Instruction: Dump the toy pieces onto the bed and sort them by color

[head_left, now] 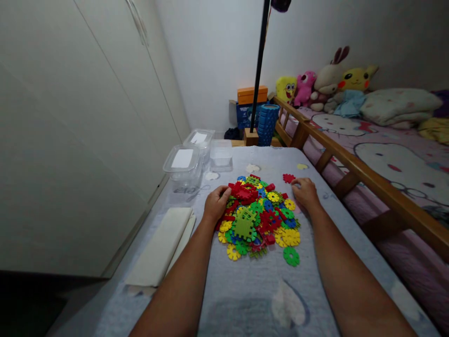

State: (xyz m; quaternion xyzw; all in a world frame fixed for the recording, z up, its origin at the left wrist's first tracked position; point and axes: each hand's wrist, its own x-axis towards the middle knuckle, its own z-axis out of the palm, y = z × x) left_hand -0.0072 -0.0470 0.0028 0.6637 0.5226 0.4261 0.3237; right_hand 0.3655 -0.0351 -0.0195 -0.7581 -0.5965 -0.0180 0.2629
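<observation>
A heap of coloured plastic interlocking pieces point(261, 216) lies on a table covered with a pale blue cloth point(245, 290). My left hand point(216, 202) rests at the heap's left edge, fingers curled against red pieces point(244, 191). My right hand point(306, 193) lies at the heap's upper right, fingers bent down on the cloth beside a loose red piece point(288, 178). A big light-green piece point(244, 223) sits in the heap's middle. A green round piece point(291, 256) lies apart at the front.
Three clear plastic boxes point(184, 164) stand at the table's far left. A folded white cloth point(163, 245) lies on the left. A black pole point(258, 70) on a wooden block stands behind. A wooden bed rail point(354, 171) runs along the right; wardrobe doors on the left.
</observation>
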